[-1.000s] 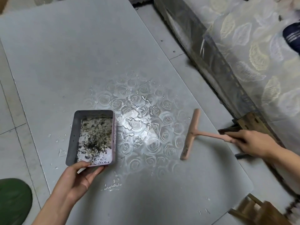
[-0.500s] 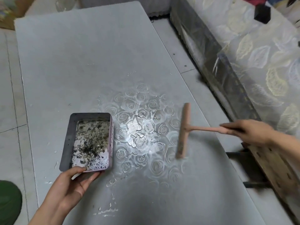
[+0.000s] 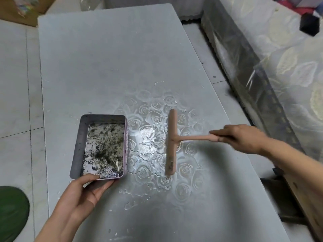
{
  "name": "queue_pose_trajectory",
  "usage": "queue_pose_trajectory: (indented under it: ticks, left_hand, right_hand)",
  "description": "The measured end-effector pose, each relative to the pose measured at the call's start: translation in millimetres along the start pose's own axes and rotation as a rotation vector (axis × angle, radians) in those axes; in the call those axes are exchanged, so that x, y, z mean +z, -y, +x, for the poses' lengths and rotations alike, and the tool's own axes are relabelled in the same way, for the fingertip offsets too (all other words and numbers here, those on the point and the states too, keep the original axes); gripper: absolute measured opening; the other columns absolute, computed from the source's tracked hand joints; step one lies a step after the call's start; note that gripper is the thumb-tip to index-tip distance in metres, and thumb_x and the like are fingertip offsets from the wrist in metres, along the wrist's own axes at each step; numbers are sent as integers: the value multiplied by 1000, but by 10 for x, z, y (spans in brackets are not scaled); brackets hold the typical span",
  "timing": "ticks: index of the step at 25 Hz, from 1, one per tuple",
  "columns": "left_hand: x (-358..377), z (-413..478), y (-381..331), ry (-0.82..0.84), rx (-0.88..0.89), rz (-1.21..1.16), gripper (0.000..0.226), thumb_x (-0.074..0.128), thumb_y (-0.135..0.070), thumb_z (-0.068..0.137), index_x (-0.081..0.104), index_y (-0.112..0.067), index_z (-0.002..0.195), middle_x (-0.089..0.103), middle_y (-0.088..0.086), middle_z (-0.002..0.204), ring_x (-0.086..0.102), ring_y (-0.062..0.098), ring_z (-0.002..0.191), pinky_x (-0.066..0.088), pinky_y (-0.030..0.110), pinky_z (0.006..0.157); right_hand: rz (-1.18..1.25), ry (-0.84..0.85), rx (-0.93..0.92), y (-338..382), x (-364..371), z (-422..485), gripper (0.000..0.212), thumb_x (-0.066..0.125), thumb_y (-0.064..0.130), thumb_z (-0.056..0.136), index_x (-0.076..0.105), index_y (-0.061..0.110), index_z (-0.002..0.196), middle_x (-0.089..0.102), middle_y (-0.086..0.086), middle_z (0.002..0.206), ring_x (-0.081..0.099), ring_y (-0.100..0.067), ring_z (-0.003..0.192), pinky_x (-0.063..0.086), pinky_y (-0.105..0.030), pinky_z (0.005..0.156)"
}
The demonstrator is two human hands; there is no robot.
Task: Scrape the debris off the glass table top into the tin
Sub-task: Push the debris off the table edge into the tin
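Scraper (image 3: pixel 171 142) has shifted left since the earlier frame, nearer the tin (image 3: pixel 77 145). Left hand (image 3: pixel 83 194) grips the tin's near edge, thumb on the rim, fingers under it. Tin sits on the surface (image 3: pixel 104 58) and holds dark debris (image 3: pixel 104 145). Between tin and scraper lies a wet rose-patterned patch (image 3: pixel 148 137). Scraper blade lies across this patch. Right hand (image 3: pixel 244 137) is closed round the scraper handle. Bed (image 3: pixel 288 67) stands at far right.

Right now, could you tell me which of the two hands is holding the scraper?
The right hand grips the handle of the pink scraper; the left hand holds the near edge of the tin instead.
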State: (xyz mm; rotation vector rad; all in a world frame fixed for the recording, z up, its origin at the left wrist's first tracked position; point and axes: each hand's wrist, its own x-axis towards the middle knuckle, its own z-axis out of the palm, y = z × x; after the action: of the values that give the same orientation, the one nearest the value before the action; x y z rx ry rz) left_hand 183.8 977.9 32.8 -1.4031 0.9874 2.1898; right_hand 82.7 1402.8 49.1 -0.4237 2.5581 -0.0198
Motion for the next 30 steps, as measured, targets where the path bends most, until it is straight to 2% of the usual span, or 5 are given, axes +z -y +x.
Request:
queue_pose_trajectory:
  ticks: [6,9,14,20,30]
  left_hand:
    - [-186,6,-222,6,-36,-32,50,42,9,75,52,4,124,61,28,116,62,48,95,57,45,67]
    - [-304,36,-286,-15,-28,-43,43,38,9,84,52,2,123,60,28,120,60,50,106,57,46,67]
    - [-461,-20,-402,-33,-34,-54,45,37,9,87,48,6,130,57,30,125,55,48,112,55,47,67]
    - [-704,-161,-547,-53,-38,-74,35,36,10,89,49,0,119,53,29,130,53,44,115,57,41,62]
    - [-1206,-520,-508,-117,-30,18,22,39,11,86,55,-1,96,57,26,119,51,51,117,54,50,64]
  right_hand:
    - [-207,148,121,-282,-87,-747,58,-2,74,79,24,64,129,52,20,109,59,-6,103,45,-21,79]
    - [-123,71,58,272,180,-426,43,25,52,98,27,53,141,54,15,108,60,-15,100,39,-23,75]
    - [-134,-74,-57,955,124,33,39,28,47,99,36,51,137,55,10,93,60,-20,83,28,-26,64]
    - [-77,0,221,874,376,-1174,48,12,69,87,30,62,132,55,14,102,64,-9,96,46,-24,72]
    - [164,-157,310,2089,584,-898,29,31,42,100,48,41,123,51,7,80,62,-25,81,42,-32,59]
